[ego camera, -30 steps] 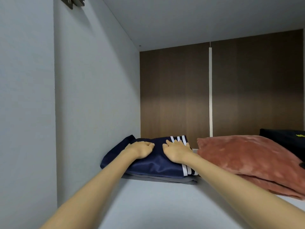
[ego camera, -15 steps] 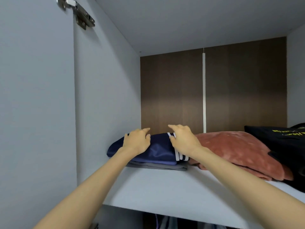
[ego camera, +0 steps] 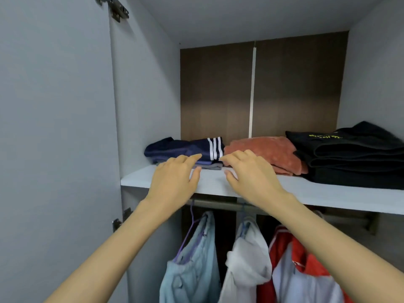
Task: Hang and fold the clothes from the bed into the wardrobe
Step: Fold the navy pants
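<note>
Navy, smooth, sporty-looking fabric: the folded navy garment with three white stripes [ego camera: 185, 147] lies at the left end of the white laminate wardrobe shelf [ego camera: 328, 193], on top of a thin folded grey garment [ego camera: 213, 166].

Head view, the only one. The left hand [ego camera: 175, 178] and right hand [ego camera: 251, 173] hover over the shelf's front edge, just in front of that pile. Fingers are loosely spread and nothing is held. The fingertips overlap the pile in frame, so contact cannot be told.

Handling, as a judgement: light, limp and probably slick. It would likely slide on the grey piece and lose its fold if tugged by one corner. Better to take it from both short sides, or with palms under the whole pile. Not fragile.

- **Beside the pile, to the right:** a folded rust-orange plush item [ego camera: 262, 149], fuzzy nap, thick and soft.
- **Further right:** a stack of black folded garments with yellow lettering [ego camera: 354, 156], matte, bulky, heavier-looking.
- **Back wall:** a brown wood-grain back panel [ego camera: 218, 95]. The walls are flat pale grey, with a metal hinge [ego camera: 115, 8] at top left.
- **Under the shelf:** a metal rail [ego camera: 214, 203] carries a pale blue garment on a purple hanger [ego camera: 192, 270], a white hooded garment [ego camera: 247, 259] and a red-and-white jacket [ego camera: 306, 270], all draping softly.

The bed is out of view.
</note>
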The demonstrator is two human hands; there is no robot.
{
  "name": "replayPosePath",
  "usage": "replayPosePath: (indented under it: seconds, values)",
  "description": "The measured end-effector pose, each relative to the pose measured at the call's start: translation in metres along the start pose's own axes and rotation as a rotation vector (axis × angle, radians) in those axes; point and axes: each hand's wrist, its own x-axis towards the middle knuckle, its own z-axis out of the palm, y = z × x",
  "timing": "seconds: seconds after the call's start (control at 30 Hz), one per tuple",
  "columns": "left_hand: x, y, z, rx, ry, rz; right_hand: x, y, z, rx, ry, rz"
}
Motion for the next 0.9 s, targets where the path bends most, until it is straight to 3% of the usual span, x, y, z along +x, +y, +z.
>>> replayPosePath:
  seconds: [0.27,0.53,0.9]
  values:
    - [-0.094,0.021,-0.040,-0.068,-0.029,0.000,-0.085,-0.036,-0.037,0.075,0.009,0.054]
    - [-0.174,0.016,-0.065,-0.159,-0.111,0.052,-0.167,-0.090,-0.070,0.052,-0.090,0.178]
    - [-0.309,0.054,-0.124,-0.302,-0.292,0.280,-0.326,-0.186,-0.177,-0.054,-0.283,0.483]
